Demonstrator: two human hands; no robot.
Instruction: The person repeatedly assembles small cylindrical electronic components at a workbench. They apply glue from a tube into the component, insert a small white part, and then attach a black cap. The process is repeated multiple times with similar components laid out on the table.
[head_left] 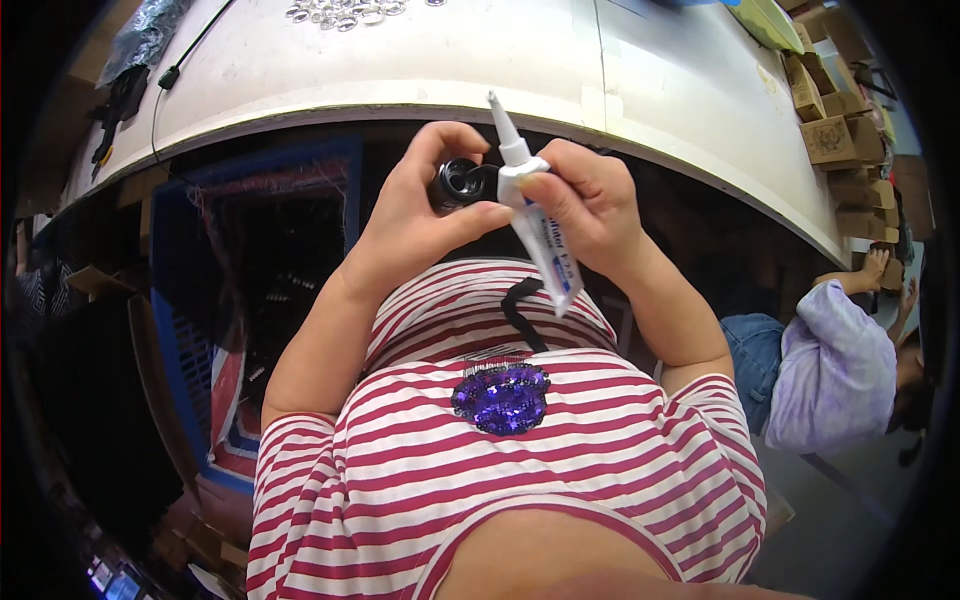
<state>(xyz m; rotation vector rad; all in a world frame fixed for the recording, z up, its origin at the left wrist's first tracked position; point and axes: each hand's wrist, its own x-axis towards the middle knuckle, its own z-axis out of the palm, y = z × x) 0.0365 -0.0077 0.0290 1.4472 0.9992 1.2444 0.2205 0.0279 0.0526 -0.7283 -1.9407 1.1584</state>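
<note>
My left hand curls its thumb and fingers around a small black cylindrical piece with a round, glossy open end. My right hand grips a white squeeze tube with blue print, its long pointed nozzle tilted upward. The two hands are close together in front of my chest, just short of the table's near edge. Another dark part shows between the black piece and the tube; I cannot make out what it belongs to.
Several clear, shiny round pieces lie on the white table. A blue plastic crate with dark contents stands below on the left. Cardboard boxes are stacked at the right, near another person in a pale purple top.
</note>
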